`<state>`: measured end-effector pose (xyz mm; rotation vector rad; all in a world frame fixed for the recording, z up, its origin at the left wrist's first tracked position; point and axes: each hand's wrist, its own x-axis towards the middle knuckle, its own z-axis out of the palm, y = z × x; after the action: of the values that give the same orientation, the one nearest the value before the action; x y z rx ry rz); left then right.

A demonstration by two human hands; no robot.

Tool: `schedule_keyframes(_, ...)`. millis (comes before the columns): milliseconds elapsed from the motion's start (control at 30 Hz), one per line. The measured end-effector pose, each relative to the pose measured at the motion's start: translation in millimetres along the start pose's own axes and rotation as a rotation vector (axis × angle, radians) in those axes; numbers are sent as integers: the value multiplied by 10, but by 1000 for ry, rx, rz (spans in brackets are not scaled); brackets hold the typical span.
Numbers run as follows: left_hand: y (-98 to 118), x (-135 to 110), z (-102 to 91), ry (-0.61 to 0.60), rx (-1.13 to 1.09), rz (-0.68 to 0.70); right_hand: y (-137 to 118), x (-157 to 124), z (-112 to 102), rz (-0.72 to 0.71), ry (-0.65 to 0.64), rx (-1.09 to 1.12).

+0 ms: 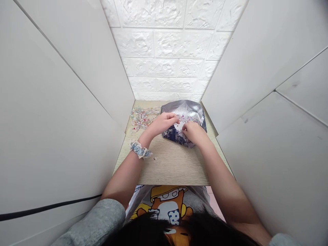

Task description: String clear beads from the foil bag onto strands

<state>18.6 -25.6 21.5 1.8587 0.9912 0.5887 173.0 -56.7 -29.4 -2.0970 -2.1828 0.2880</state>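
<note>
A single head-worn camera looks forward and down from just above the person's hair (164, 235), close over the chest. It faces the left hand (162, 124) and right hand (194, 133) on a desk (174, 171), with a white brick wall (164, 58) ahead and white panels (58, 102) at both sides.

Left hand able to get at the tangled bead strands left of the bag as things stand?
Likely yes. The left hand sits right beside the bead strands, and nothing stands between them on the wooden tabletop. It would first have to leave the foil bag.
</note>
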Motion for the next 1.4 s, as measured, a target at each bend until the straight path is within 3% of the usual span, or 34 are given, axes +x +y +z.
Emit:
schedule_keyframes(367,-71,16,-21,-83,14,-20,24,6,24,-85,-22,102)
schedule_keyframes(500,-83,17,-3,-149,5,-17,20,6,32,-95,-1,118)
schedule_keyframes(733,-95,40,2,-140,-7,-46,5,-3,38,-107,73,163)
schedule_keyframes(833,-86,39,3,-128,2,-27,-7,-3,-3,-89,157,378)
schedule_keyframes(933,-54,27,20,-64,19,23,-41,9,-37,-77,226,871)
schedule_keyframes(1067,-16,12,35,9,4,88,-87,6,-52,-137,185,1473)
schedule_keyframes(1167,-3,2,27,13,-23,98,-106,-21,-69,-124,105,1622)
schedule_keyframes(1400,-17,-5,7,1,12,125,-131,-46,-86,-62,58,1701)
